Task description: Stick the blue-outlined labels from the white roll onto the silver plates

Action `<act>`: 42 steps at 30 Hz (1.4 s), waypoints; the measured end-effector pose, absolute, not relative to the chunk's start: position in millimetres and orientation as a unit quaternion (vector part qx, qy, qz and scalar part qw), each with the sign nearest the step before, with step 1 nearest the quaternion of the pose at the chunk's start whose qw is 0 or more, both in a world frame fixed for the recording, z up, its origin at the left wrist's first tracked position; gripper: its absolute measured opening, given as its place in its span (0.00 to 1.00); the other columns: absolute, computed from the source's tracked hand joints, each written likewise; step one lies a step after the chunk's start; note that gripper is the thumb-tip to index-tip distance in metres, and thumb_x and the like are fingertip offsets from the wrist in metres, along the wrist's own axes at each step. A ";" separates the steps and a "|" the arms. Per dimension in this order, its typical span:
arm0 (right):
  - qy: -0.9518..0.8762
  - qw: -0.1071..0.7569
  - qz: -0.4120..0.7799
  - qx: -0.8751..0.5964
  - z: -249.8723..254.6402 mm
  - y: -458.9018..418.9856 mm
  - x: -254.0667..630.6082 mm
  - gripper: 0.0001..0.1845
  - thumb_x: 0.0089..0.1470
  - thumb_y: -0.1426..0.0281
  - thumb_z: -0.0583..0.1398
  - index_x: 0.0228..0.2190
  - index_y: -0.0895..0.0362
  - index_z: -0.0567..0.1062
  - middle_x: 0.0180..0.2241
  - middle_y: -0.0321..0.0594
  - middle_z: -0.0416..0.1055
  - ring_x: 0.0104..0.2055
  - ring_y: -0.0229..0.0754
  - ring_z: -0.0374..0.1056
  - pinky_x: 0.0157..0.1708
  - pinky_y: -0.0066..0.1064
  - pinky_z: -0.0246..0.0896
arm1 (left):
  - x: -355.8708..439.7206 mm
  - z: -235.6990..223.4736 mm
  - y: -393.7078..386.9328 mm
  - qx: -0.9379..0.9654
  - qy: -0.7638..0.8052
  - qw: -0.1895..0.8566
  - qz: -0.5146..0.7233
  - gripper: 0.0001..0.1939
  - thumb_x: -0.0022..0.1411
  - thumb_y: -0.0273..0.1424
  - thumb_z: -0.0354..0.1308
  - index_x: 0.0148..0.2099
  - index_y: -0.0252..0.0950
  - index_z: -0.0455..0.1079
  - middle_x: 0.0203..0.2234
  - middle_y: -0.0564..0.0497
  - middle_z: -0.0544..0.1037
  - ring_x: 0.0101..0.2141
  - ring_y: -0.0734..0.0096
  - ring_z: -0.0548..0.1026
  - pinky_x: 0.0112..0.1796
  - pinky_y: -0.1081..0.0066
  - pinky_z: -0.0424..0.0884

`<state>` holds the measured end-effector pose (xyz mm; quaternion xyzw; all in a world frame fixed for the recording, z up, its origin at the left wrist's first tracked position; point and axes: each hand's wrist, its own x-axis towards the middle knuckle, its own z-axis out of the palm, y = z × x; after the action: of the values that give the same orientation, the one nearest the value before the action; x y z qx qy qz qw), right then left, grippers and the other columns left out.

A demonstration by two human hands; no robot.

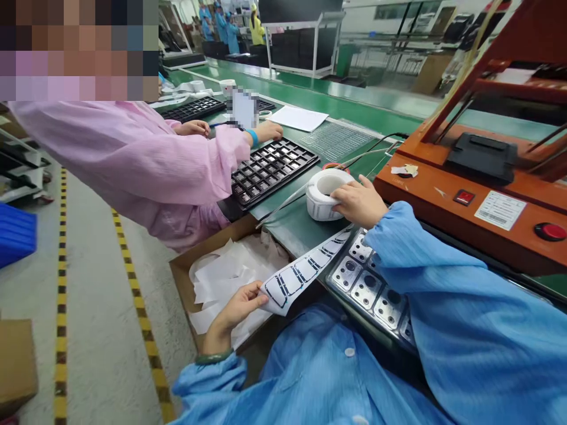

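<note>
My left hand (pixel 241 308) pinches the free end of a white strip of adhesive gaskets (pixel 297 275), which carries several black rounded outlines. The strip stretches up to the right, beneath my right forearm. With fingers on its rim and side, my right hand (pixel 361 202) grips a white roll (pixel 319 205) on the green bench. Close under my right sleeve lies a tray of metal parts (pixel 365 289), partly covered by that arm. Below the strip, an open cardboard box (pixel 182 289) holds crumpled white backing paper (pixel 237 268).
An orange press machine (pixel 436 183) with a red button stands at the right. On the left, a co-worker in a pink smock reaches over a black compartment tray (pixel 275 168). White sheets (pixel 299 117) lie behind it. Cables cross the bench near the roll.
</note>
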<state>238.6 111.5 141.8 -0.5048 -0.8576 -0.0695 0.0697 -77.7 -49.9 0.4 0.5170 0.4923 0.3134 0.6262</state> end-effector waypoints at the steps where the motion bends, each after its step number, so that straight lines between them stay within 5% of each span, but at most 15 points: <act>1: -0.850 0.080 -0.075 -0.516 139.4 113.5 237.2 0.10 0.54 0.71 0.59 0.39 0.57 0.75 0.41 0.47 0.76 0.49 0.54 0.65 0.57 0.56 0.41 | -80.3 -0.1 -50.3 0.511 0.498 0.621 0.325 0.21 0.46 0.46 0.67 0.33 0.32 0.74 0.24 0.49 0.78 0.29 0.65 0.76 0.35 0.67 0.72; 5: -0.824 0.135 -0.085 -0.543 136.1 109.3 231.7 0.17 0.57 0.66 0.58 0.47 0.58 0.71 0.48 0.53 0.71 0.51 0.58 0.63 0.54 0.61 0.43 | -88.6 -4.3 -52.8 0.493 0.519 0.597 0.363 0.18 0.48 0.44 0.66 0.32 0.34 0.73 0.27 0.50 0.79 0.30 0.68 0.75 0.36 0.69 0.70; 10: -0.869 0.243 -0.058 -0.426 147.4 67.7 211.6 0.16 0.60 0.64 0.56 0.48 0.59 0.70 0.52 0.51 0.67 0.54 0.52 0.61 0.58 0.53 0.42 | -82.9 -4.8 -54.5 0.501 0.518 0.590 0.364 0.18 0.48 0.43 0.67 0.33 0.33 0.75 0.26 0.50 0.79 0.29 0.68 0.74 0.36 0.70 0.70; 16: -0.943 0.193 0.042 -0.270 135.9 -6.9 171.7 0.12 0.63 0.66 0.53 0.40 0.59 0.73 0.40 0.46 0.73 0.43 0.44 0.65 0.52 0.42 0.51 | -66.9 9.6 -54.3 0.537 0.490 0.584 0.361 0.15 0.50 0.42 0.65 0.32 0.34 0.75 0.26 0.50 0.78 0.30 0.68 0.74 0.36 0.70 0.69; 23: -0.922 0.080 0.091 -0.367 115.6 -32.5 150.6 0.16 0.59 0.61 0.58 0.42 0.60 0.73 0.34 0.43 0.73 0.38 0.48 0.66 0.37 0.39 0.54 | -57.9 22.8 -57.7 0.573 0.472 0.553 0.379 0.15 0.54 0.40 0.62 0.40 0.35 0.76 0.30 0.49 0.79 0.33 0.67 0.74 0.37 0.69 0.70; 28: -0.898 0.068 0.164 -0.403 115.6 -32.2 152.0 0.14 0.60 0.69 0.58 0.47 0.60 0.70 0.38 0.42 0.75 0.42 0.48 0.68 0.39 0.39 0.56 | -50.9 29.2 -58.7 0.603 0.457 0.534 0.377 0.12 0.57 0.39 0.60 0.36 0.36 0.77 0.29 0.50 0.77 0.32 0.68 0.73 0.37 0.70 0.69; 42: -0.848 0.074 0.274 -0.447 110.1 -24.1 160.4 0.15 0.58 0.69 0.60 0.47 0.59 0.73 0.42 0.45 0.76 0.46 0.48 0.71 0.45 0.38 0.61 | -28.8 26.5 -50.0 0.532 0.431 0.560 0.466 0.13 0.55 0.41 0.63 0.37 0.37 0.76 0.32 0.47 0.81 0.34 0.66 0.78 0.37 0.69 0.74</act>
<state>160.4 -24.1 110.1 -0.4469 -0.8483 0.2744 0.0739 -28.8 -50.0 26.5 0.5319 0.4310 0.4663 0.5603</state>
